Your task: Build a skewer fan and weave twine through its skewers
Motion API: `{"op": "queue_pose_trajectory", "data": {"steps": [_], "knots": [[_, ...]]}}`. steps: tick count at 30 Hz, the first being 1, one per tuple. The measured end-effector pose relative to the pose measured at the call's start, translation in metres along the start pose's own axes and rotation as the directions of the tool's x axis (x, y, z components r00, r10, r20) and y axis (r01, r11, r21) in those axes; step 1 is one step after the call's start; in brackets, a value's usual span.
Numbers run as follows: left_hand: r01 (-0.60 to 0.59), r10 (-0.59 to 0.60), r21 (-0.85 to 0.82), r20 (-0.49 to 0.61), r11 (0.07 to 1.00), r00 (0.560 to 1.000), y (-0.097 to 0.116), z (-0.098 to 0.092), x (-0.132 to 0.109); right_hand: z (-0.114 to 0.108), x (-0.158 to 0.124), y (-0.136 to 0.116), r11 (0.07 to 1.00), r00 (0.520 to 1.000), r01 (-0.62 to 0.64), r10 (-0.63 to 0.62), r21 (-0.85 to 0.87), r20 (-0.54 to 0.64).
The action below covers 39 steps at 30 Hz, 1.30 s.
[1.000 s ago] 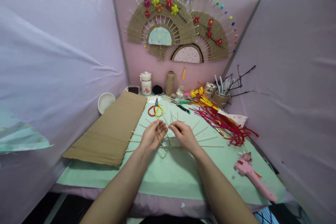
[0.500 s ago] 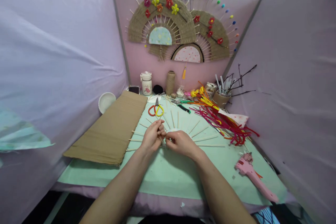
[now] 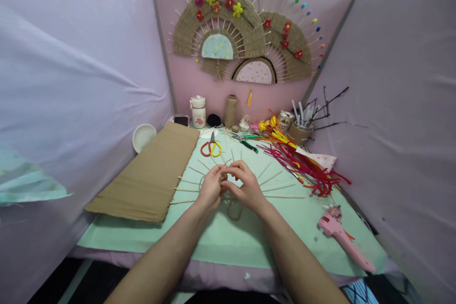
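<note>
A half-round spread of thin pale sticks (image 3: 285, 196) lies on the green table cover, with a white centre (image 3: 233, 179) partly hidden by my hands. Over this centre, my left hand (image 3: 211, 187) is closed, its fingertips pinched on thin brown twine. My right hand (image 3: 247, 187) meets it from the right, index finger and thumb curved round and closed against the left fingertips, where the twine passes. A slack loop of the twine (image 3: 234, 213) hangs below the hands onto the table. Exactly where the twine runs between the fingers is hidden.
Cardboard (image 3: 146, 175) lies left, scissors (image 3: 212, 146) and pliers (image 3: 247, 143) beyond the sticks. Fuzzy craft stems (image 3: 309, 171) heap at the right, above a pink glue gun (image 3: 345, 240). A twine cone (image 3: 231, 110) and white jar (image 3: 198, 111) stand behind; woven fans (image 3: 249, 33) hang above.
My right hand has risen slightly and its fingers have unfolded from a tight curl, reaching over to the left fingertips. The twine loop now shows below the hands.
</note>
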State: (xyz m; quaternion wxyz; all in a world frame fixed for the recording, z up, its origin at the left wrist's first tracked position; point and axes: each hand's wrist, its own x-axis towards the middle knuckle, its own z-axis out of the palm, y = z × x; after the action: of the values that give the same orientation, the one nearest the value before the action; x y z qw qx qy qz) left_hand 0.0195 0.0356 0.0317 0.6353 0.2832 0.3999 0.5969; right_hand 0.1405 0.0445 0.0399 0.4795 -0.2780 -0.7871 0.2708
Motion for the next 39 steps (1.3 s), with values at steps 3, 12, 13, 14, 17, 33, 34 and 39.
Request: {"op": "queue_pose_trajectory", "data": {"steps": [3, 12, 13, 14, 17, 33, 34, 39], "knots": [[0.001, -0.001, 0.008, 0.000, 1.000, 1.000, 0.000, 0.002, -0.001, 0.001, 0.000, -0.001, 0.999, 1.000, -0.001, 0.000, 0.037, 0.008], [-0.054, 0.050, 0.113, 0.035, 0.992, 0.998, -0.002, 0.004, -0.003, 0.002, 0.000, -0.005, 0.947, 0.979, -0.186, 0.202, 0.261, -0.037], [-0.052, 0.049, 0.119, 0.034, 0.991, 0.998, -0.002, 0.004, -0.003, 0.002, 0.001, -0.003, 0.914, 0.954, -0.261, 0.293, 0.310, -0.062], [-0.052, 0.048, 0.124, 0.035, 0.991, 0.998, -0.001, 0.004, -0.003, 0.001, 0.002, -0.001, 0.871, 0.919, -0.331, 0.385, 0.364, -0.086], [-0.068, 0.058, 0.151, 0.066, 0.986, 0.996, 0.001, 0.005, -0.003, -0.001, 0.005, 0.007, 0.726, 0.799, -0.459, 0.590, 0.512, -0.120], [-0.204, 0.176, 0.503, 0.103, 0.840, 0.979, 0.004, 0.007, -0.007, -0.004, 0.005, 0.017, 0.617, 0.739, -0.518, 0.671, 0.592, -0.053], [-0.199, 0.165, 0.496, 0.112, 0.845, 0.980, 0.004, 0.007, -0.007, -0.004, 0.004, 0.018, 0.614, 0.738, -0.518, 0.673, 0.595, -0.052], [-0.157, 0.111, 0.396, 0.135, 0.905, 0.985, 0.005, 0.007, -0.008, -0.006, 0.005, 0.017, 0.592, 0.741, -0.511, 0.670, 0.623, -0.029]]}}
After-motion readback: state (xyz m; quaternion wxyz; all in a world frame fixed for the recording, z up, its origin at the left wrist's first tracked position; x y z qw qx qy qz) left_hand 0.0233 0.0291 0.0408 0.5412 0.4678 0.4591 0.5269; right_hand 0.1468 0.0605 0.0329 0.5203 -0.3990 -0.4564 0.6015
